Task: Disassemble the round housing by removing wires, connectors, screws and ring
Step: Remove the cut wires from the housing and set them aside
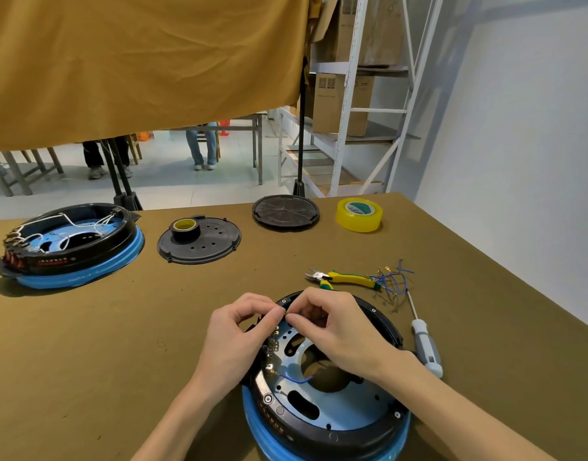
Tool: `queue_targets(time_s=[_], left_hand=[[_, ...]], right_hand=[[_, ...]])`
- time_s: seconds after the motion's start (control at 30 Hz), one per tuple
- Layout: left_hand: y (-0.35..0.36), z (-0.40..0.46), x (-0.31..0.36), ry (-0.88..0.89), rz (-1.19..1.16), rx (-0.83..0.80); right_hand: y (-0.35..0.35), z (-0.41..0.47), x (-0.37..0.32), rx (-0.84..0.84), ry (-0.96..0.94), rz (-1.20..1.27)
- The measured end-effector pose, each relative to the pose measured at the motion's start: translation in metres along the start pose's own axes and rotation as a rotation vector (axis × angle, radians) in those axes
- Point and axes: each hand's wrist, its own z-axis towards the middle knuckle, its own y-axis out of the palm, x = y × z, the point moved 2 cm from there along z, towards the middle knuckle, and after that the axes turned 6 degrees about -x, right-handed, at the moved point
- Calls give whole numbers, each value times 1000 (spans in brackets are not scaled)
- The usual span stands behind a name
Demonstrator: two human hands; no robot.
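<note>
Two hands meet at the far rim of the round housing (pixel 322 387), near centre: the right hand (pixel 332 324) pinches a small connector (pixel 287 314), apparently to pull it free, while the left hand (pixel 239 327) pinches beside it, seemingly steadying. Cutters (pixel 342 279) and removed wires (pixel 390 281) lie just beyond.

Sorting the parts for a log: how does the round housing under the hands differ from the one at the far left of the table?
The near housing has almost no wiring left, one short blue wire; the far housing is still strung with white wires. Both hands, left hand and right hand, work on the near one; the far one sits untouched. Both are black with a blue ring and a pale metal plate inside.
</note>
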Motion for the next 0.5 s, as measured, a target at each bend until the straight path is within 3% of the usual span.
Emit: queue_targets(time_s=[0.2,0.3,0.5], left_hand=[[6,-4,2,21,1,22],[7,-4,-2,18,-14,54],[6,-4,-10,-16,6,44]], right_hand=[[-6,-2,-1,-8,28,-112],[-28,1,6,149,61,-136],[-93,17,79,364,413,-262]])
